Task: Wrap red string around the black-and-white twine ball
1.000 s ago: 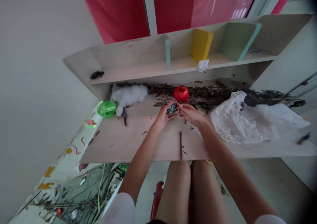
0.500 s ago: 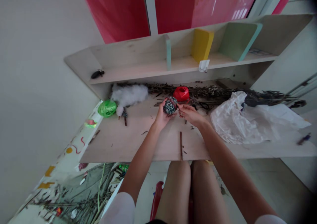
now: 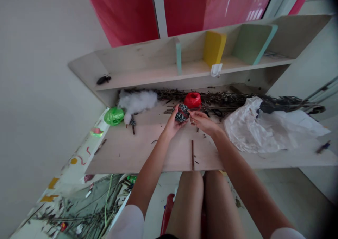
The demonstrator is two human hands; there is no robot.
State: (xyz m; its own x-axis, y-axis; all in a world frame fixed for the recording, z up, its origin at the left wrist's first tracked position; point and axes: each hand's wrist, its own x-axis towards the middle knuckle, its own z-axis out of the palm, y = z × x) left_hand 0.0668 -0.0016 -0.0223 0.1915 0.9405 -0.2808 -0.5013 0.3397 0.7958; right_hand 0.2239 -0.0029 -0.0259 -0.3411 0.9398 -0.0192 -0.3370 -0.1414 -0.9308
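Observation:
My left hand [image 3: 173,124] is closed round a small ball of dark green-and-white twine [image 3: 182,113], holding it just above the wooden desk [image 3: 137,151]. My right hand [image 3: 204,122] is beside it on the right, fingers pinched at the ball's edge; whether a strand is in them is too small to see. A red twine ball [image 3: 192,100] lies just behind the held ball. A thin brown stick [image 3: 192,155] lies on the desk near its front edge, between my forearms.
A green twine ball [image 3: 114,115] and white fluff [image 3: 138,101] lie at the left back. Dry twigs [image 3: 227,99] run along the back. A crumpled white plastic sheet [image 3: 266,126] covers the right side. A shelf with coloured dividers [image 3: 214,48] stands above. Twig litter covers the floor at left.
The dark twine ball has turned slightly in my left hand and sits a little closer to the red ball. Both hands stay almost in place.

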